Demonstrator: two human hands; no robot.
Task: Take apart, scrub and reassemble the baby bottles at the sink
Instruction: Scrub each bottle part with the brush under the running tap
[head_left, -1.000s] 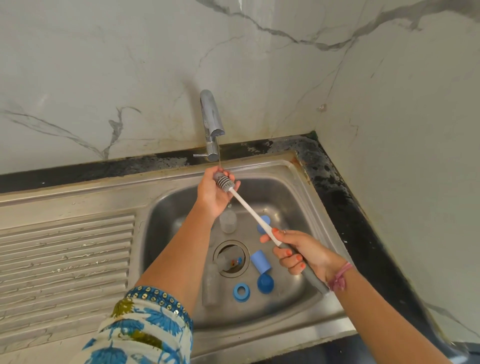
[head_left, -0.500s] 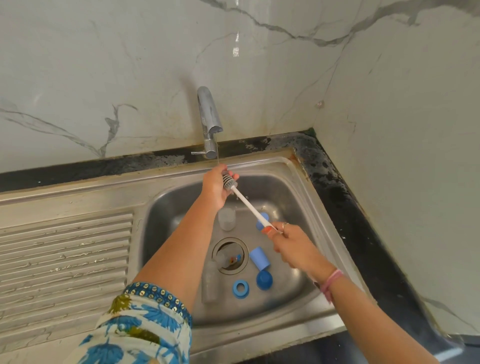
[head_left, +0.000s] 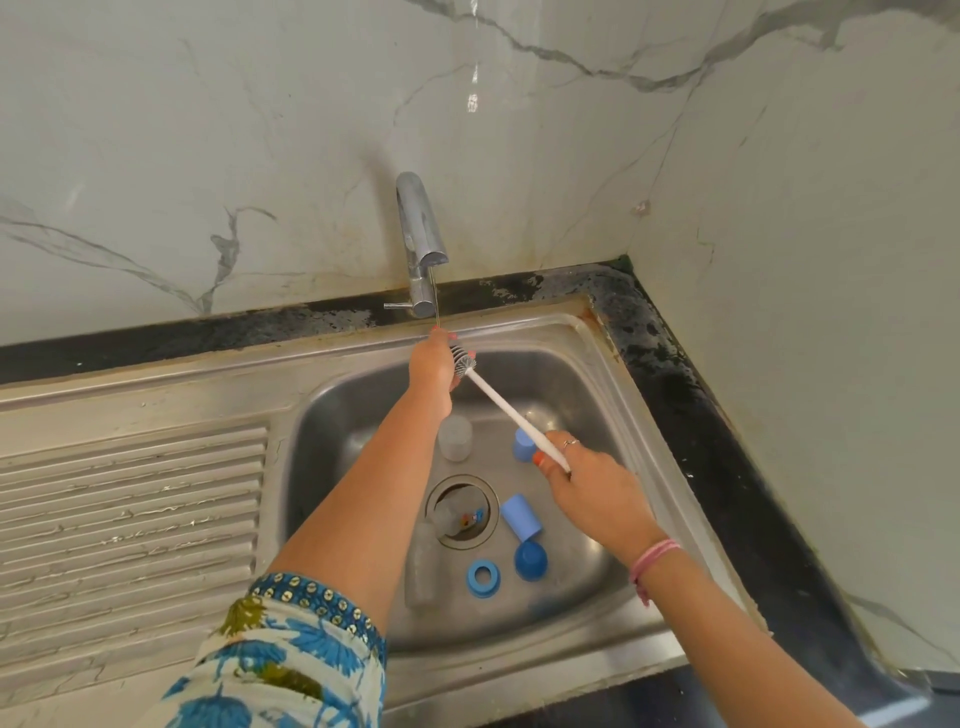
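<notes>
My right hand (head_left: 597, 488) grips the white handle of a bottle brush (head_left: 511, 413). Its grey bristle head (head_left: 464, 360) lies in the fingers of my left hand (head_left: 435, 364), just under the tap (head_left: 420, 234), where a thin stream of water runs down. In the sink (head_left: 332, 415) below lie bottle parts: a clear bottle body (head_left: 455, 437) standing at the back, another clear bottle (head_left: 421, 569) lying at the front left, two blue caps (head_left: 521, 515) (head_left: 522, 443), a blue dome lid (head_left: 531, 560) and a blue screw ring (head_left: 483, 578).
The drain (head_left: 460, 512) sits mid-basin with small bits in it. A ribbed steel draining board (head_left: 130, 519) spreads to the left. A black counter edge (head_left: 691, 415) and marble walls close in the back and right.
My right hand has slid up the brush handle toward the head. My left hand has stayed closed around the bristles under the tap, and the view has shifted slightly.
</notes>
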